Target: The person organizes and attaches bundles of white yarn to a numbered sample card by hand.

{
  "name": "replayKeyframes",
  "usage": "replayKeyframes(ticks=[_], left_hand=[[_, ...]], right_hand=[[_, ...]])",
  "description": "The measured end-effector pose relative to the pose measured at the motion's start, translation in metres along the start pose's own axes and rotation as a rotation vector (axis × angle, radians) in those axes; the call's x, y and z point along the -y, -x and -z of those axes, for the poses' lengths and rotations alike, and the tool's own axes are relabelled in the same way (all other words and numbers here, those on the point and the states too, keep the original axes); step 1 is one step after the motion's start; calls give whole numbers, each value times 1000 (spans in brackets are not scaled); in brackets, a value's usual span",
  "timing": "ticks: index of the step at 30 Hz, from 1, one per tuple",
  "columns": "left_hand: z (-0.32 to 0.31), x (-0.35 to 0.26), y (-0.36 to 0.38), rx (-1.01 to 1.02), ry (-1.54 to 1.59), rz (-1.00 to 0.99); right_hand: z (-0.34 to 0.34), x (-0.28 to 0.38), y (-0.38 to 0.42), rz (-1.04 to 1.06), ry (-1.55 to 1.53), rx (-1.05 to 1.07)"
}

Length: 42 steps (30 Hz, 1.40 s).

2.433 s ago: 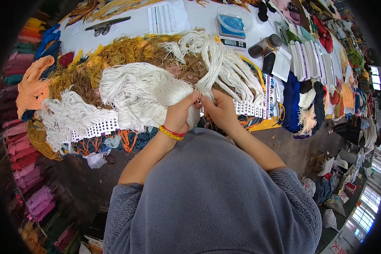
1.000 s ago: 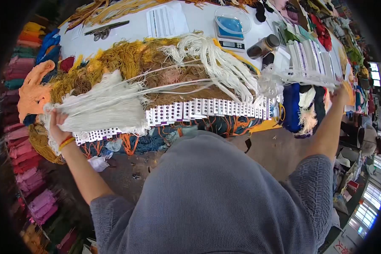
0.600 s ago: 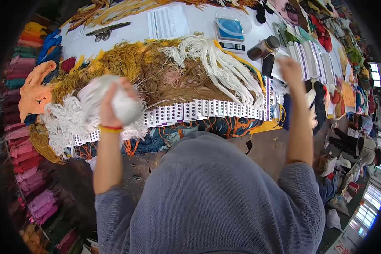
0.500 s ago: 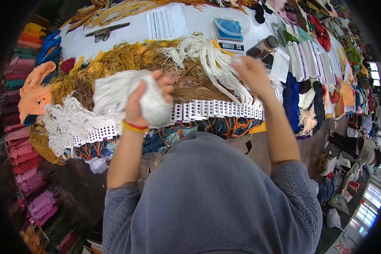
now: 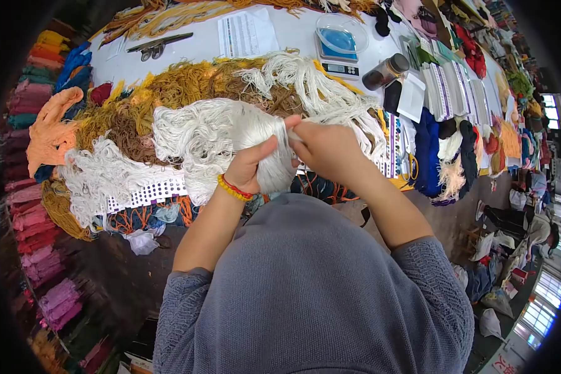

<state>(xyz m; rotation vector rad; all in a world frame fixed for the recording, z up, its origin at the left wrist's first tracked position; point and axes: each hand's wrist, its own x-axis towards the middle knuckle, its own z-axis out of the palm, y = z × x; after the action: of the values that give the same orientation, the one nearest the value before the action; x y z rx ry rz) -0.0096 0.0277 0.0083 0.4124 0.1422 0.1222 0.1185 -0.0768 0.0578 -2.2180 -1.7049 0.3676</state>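
A thick hank of white thread [image 5: 196, 134] is held up in front of my chest, its loose loops spreading to the left. My left hand [image 5: 250, 167] wraps around the bunched end from below. Against the same end, my right hand [image 5: 321, 146] is closed, its fingers pinching white strands near the left fingertips. More white thread [image 5: 321, 93] lies just beyond my right hand over the brown and mustard yarn [image 5: 193, 84]. Another white pile [image 5: 100, 181] rests at the left, beside a strip of cards with dark holes [image 5: 149, 196].
Yellow-handled scissors [image 5: 412, 167] lie right of my hands. Farther back are a digital scale [image 5: 340, 67] with a clear dish, a dark-lidded jar [image 5: 386, 71], a printed sheet [image 5: 238, 34] and dark shears [image 5: 159, 47]. Stacked colored yarn [image 5: 31, 218] stands at left.
My right hand has come left and down from beside the scale to meet my left hand at the white thread. The left hand and hank have shifted right.
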Motion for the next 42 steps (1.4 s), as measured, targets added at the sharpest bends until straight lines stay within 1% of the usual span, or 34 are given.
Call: replayKeyframes(ticks=[1,2,4,5,7,8,9,11,12,14,16,18,19,20,21,22,24,26,28,30,32,33,34,35,36,37,38,39,40,41,42], left_hand=[[0,0,-1,63,17,36],[1,0,-2,63,17,36],[4,0,-3,68,58,11],[4,-1,-3,67,58,10],[2,-2,-3,-3,147,-92],[4,-1,-3,23,114,-83],[3,1,-3,23,114,-78],[-3,5,-7,54,69,16],[-2,9,-8,52,40,27],[-3,13,-9,53,21,42],[-3,13,-9,51,6,55],[-4,13,-9,-35,-106,34],[-4,13,-9,-34,-107,35],[-3,13,-10,-75,-182,23],[-3,13,-10,-116,-256,10],[-4,14,-10,-117,-256,10],[-7,15,-11,-236,-276,-26],[-4,17,-12,-245,-309,-53],[-1,19,-12,-253,-343,-80],[0,20,-12,-270,-442,-166],[-5,17,-10,-280,-427,-148],[-7,15,-9,-290,-412,-130],[0,15,-8,-291,-413,-130],[13,14,-6,-265,-243,-61],[16,13,-6,-238,-74,10],[11,14,-6,-282,-80,-55],[16,15,-6,-282,-80,-54],[22,16,-6,-235,-82,-49],[27,16,-6,-188,-85,-44],[31,15,-6,-188,-85,-44],[31,14,-6,-164,-85,-39]], right_hand=[[-2,3,3,-31,22,46],[-3,5,8,-32,22,46],[-4,8,17,-33,-119,-171],[-2,8,22,-33,-119,-170],[2,9,29,-55,-236,-297],[1,8,28,-58,-238,-295],[0,7,25,-67,-350,-315],[-7,5,20,-86,-552,-347],[-12,4,18,-87,-553,-350],[-20,2,17,-151,-603,-168],[-21,0,17,-166,-586,-179],[-23,-2,18,-185,-568,-192],[-25,-4,18,-166,-525,-232],[-26,-5,18,-146,-482,-272],[-25,-6,18,-145,-482,-272],[-24,-5,18,-158,-467,-271],[-22,-4,18,-171,-453,-270],[-21,-3,17,-245,-480,-207],[-26,-5,17,-225,-509,-218],[-33,-8,16,-204,-537,-227],[-42,-13,16,-303,-867,-219],[-46,-16,14,-302,-868,-219],[-50,-19,13,-402,-1176,-196],[-52,-21,12,-502,-1484,-168],[-48,-19,12,-503,-1484,-168],[-41,-16,12,-578,-1647,-119],[-36,-14,12,-654,-1808,-65],[-34,-14,12,-654,-1808,-64],[-32,-15,12,-675,-1882,-1],[-31,-15,11,-695,-1953,64],[-32,-16,10,-696,-1953,64]])
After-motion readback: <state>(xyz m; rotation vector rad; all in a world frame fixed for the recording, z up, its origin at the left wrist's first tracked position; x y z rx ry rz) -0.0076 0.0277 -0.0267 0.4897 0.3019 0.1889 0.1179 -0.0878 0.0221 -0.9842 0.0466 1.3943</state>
